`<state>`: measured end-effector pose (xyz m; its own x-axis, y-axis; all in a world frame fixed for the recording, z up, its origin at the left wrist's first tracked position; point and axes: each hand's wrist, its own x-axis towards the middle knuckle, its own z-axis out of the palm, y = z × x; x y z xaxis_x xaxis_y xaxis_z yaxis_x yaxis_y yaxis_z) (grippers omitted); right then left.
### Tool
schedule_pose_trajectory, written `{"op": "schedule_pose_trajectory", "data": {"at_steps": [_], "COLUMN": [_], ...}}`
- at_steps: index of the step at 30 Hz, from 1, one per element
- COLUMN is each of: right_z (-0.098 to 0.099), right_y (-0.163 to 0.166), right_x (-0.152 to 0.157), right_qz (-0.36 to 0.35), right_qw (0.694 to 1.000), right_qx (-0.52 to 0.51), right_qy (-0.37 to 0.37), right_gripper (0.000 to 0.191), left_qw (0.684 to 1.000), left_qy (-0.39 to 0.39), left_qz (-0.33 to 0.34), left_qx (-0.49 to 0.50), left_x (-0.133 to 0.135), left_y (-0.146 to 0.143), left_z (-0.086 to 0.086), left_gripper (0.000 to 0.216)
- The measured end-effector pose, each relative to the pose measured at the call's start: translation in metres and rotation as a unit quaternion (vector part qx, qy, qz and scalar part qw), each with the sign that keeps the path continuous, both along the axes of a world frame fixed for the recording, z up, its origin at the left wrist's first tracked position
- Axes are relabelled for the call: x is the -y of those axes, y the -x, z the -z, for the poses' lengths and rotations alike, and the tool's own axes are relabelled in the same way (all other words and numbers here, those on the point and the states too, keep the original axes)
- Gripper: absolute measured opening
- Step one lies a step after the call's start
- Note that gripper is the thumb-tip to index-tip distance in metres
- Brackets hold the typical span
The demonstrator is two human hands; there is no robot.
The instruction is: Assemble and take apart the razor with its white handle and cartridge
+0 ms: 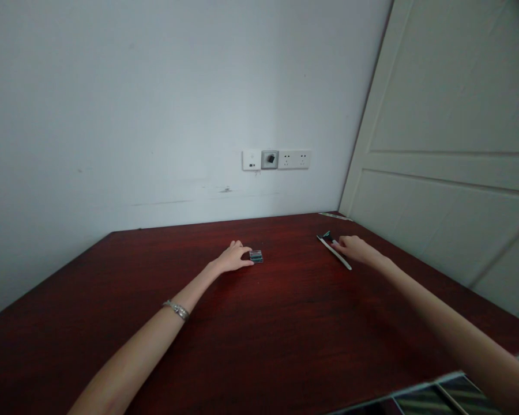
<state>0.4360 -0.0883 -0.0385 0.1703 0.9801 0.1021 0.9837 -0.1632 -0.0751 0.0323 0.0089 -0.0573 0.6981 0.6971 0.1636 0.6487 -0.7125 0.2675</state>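
At the middle of the dark red table, my left hand (232, 257) has its thumb and forefinger closed on the left side of a small flat case (256, 256). The case looks clear with darker bands, and its contents are too small to make out. Farther right, my right hand (351, 246) is closed at the dark part of a slim tool (335, 253). This tool has a long pale strip lying slantwise and a dark piece angled off its far end; its exact kind cannot be told. My right fingertips are partly hidden.
A reddish-brown table (259, 328) reaches back to a white wall with a row of sockets (294, 159). A pale panelled door (441, 132) stands along the right. A thin strip (335, 216) lies at the far right corner. Glass-like panels (445, 397) show at the near right edge.
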Motion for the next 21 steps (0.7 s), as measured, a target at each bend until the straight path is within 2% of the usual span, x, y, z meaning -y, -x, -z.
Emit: {"op": "schedule_pose_trajectory", "data": {"at_steps": [4,11,13,17,19,21], "right_z": [-0.005,-0.023,-0.025,-0.028,-0.029,-0.032], "right_y": [0.03,0.101,0.119,0.145,0.151,0.153], "right_x": [0.004,0.015,0.017,0.02,0.02,0.021], "right_qz": [-0.059,-0.225,-0.266,-0.306,-0.319,-0.333], "right_qw": [0.998,0.971,0.959,0.944,0.942,0.939], "right_qx": [-0.02,-0.075,-0.095,-0.11,-0.098,-0.086], "right_qy": [-0.004,-0.023,-0.038,-0.046,-0.04,-0.03], "right_gripper": [0.035,0.029,0.039,0.078,0.081,0.072], "left_qw": [1.0,0.996,0.997,0.997,0.996,0.994], "left_qy": [0.009,0.053,0.048,0.027,0.011,-0.004], "left_qz": [-0.003,-0.052,-0.037,0.023,0.057,0.076], "left_qx": [0.008,0.047,0.057,0.07,0.074,0.076], "left_x": [0.0,0.006,0.014,0.037,0.047,0.054], "left_y": [-0.005,-0.017,-0.023,-0.036,-0.043,-0.049], "left_z": [-0.001,-0.001,-0.005,-0.015,-0.02,-0.024], "left_gripper": [0.044,0.04,0.04,0.042,0.042,0.041]}}
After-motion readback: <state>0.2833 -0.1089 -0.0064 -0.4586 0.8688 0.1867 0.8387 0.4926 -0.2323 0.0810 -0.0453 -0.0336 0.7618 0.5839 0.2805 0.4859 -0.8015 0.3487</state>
